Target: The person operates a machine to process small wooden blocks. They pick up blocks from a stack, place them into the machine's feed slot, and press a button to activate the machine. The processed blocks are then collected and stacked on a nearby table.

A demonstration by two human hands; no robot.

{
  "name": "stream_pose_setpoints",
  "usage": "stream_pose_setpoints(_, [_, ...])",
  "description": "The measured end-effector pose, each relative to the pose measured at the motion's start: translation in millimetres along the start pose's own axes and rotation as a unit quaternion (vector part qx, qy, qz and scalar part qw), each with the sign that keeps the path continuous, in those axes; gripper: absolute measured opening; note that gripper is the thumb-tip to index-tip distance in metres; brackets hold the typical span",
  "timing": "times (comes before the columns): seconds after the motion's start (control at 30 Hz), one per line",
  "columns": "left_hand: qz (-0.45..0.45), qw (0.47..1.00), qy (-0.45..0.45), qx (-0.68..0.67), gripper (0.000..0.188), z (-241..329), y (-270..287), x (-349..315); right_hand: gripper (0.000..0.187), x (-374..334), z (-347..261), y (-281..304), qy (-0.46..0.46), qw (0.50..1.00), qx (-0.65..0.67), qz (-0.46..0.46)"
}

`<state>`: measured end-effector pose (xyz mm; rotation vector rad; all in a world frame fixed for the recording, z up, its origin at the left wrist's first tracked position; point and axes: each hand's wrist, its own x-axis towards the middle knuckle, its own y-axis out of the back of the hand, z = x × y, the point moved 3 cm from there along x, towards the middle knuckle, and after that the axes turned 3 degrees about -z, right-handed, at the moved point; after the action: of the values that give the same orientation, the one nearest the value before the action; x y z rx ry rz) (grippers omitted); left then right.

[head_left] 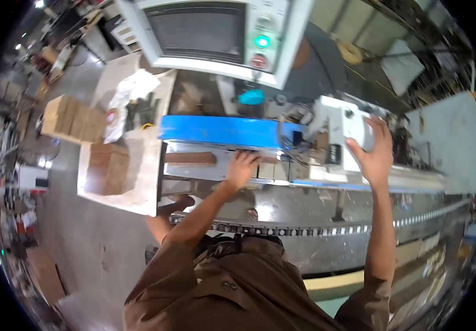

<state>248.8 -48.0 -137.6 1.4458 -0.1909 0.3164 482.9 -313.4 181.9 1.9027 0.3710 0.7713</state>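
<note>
White box [351, 129] has my right fingers [379, 128] on it, spread apart; my left fingers [245, 156] lie beside the blue bar [216, 129], but I can't tell if they pinch.

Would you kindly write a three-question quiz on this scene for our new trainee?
1. Multiple choice: What is the right hand touching?
(a) the dark rectangular screen
(b) the white boxy machine housing
(c) a brown rectangular block

2. Fill in: The round lit button on the white-framed control panel glows ____.

3. True or false: The left hand is nearer the person's brown-shirted torso than the long straight blue bar is.

Key: 1. b; 2. green; 3. true.
</note>
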Motion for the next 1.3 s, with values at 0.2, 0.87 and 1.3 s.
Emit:
stream_pose_setpoints(0.2, [0.008, 0.998, -0.007, -0.055, 0.059, -17.1, -1.7, -7.8, 0.078, 0.1, -1.6, -0.5, -0.008, 1.0, -0.024, 0.0])
stream_pose_setpoints(0.87, [-0.051, 0.998, -0.03, 0.001, 0.027, 47.1, -27.2, 35.7, 0.096, -8.9, 7.0, 0.2, -0.032, 0.999, 0.041, 0.007])
stream_pose_setpoints(1.3, [0.054, 0.993, 0.098, -0.03, 0.03, -10.9, -30.8, 8.3, 0.096, -10.0, 8.1, -2.9, -0.038, 0.997, 0.063, -0.001])
